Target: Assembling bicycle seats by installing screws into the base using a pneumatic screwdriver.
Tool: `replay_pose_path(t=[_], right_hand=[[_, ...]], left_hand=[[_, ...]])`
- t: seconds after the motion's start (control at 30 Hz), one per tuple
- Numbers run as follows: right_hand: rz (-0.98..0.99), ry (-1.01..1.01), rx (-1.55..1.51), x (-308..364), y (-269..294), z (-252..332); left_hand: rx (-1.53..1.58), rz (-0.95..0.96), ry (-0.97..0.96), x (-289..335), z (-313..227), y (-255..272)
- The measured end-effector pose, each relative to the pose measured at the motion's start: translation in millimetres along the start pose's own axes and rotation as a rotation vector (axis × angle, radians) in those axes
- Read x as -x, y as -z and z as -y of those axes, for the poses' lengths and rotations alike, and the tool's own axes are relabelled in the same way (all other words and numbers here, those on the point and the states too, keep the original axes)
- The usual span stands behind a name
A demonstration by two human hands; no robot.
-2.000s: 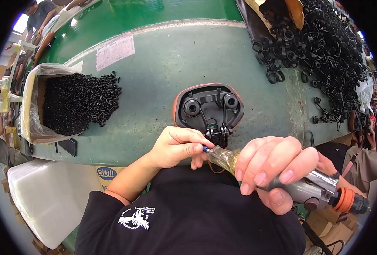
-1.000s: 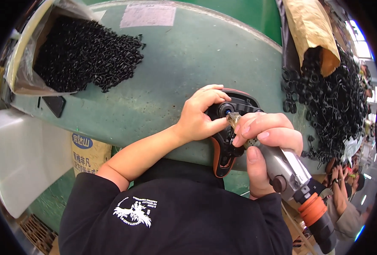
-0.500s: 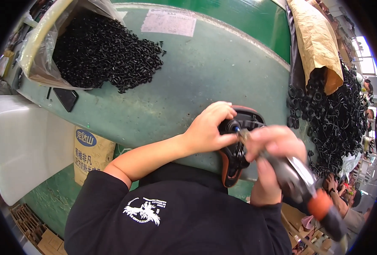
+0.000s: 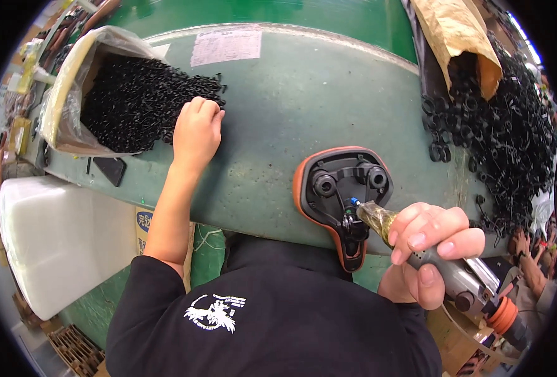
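A bicycle saddle (image 4: 349, 164) lies upside down near the table's front edge, its black underside with two round coil-like parts facing up and an orange-brown rim around it. My right hand (image 4: 430, 242) is wrapped round a silver air screwdriver (image 4: 459, 276); the blue-collared bit hovers over the saddle's middle. At the far left, my left hand (image 4: 197, 132) reaches to the near right edge of a heap of small black screws (image 4: 131, 103). Its fingers are curled together, and their tips, with whatever they hold, are hidden.
The screws spill from a plastic-lined box (image 4: 71, 94) lying on its side. Beside it rests a dark phone (image 4: 110, 169). A paper sheet (image 4: 226, 48) lies at the back. At right, a brown paper bag (image 4: 457, 31) stands over heaped black ring-shaped parts (image 4: 511, 144).
My left hand has left the saddle and moved left to the screws. The screwdriver has drawn back from the saddle's coil part toward me, still in my right hand.
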State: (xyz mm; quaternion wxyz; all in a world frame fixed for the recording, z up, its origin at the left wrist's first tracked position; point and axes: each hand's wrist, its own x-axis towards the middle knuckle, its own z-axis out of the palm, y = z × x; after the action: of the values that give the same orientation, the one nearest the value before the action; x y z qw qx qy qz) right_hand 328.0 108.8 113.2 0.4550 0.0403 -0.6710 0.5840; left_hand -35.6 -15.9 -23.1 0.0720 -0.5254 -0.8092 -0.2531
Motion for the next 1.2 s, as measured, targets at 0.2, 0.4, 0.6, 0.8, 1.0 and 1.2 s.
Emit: replay_pose_path(t=[0.2, 0.4, 0.6, 0.8, 1.0, 1.2], right_hand=[[-0.035, 0.123, -0.198, 6.2, 3.9, 28.7], [-0.061, 0.181, -0.206, 16.8, 0.7, 40.7], [-0.102, 0.160, -0.178, 27.9, 4.0, 49.6], [-0.133, 0.170, -0.180, 30.1, 9.6, 49.2], [0.003, 0.221, -0.073, 27.7, 22.3, 46.9], [-0.191, 0.174, 0.262, 23.6, 18.9, 34.6]], left_hand=[[1.905, 0.571, 0.539, 26.0, -140.3, 29.9], [2.278, 0.998, 0.496, 67.4, -188.2, 8.4], [2.222, 1.054, 0.374, 53.8, -195.7, 4.2], [2.096, 1.179, 0.261, 39.1, -191.4, -1.9], [1.511, 0.900, -0.557, -7.6, -195.5, -2.0], [0.621, 0.566, -0.896, -77.7, -187.0, -32.9]])
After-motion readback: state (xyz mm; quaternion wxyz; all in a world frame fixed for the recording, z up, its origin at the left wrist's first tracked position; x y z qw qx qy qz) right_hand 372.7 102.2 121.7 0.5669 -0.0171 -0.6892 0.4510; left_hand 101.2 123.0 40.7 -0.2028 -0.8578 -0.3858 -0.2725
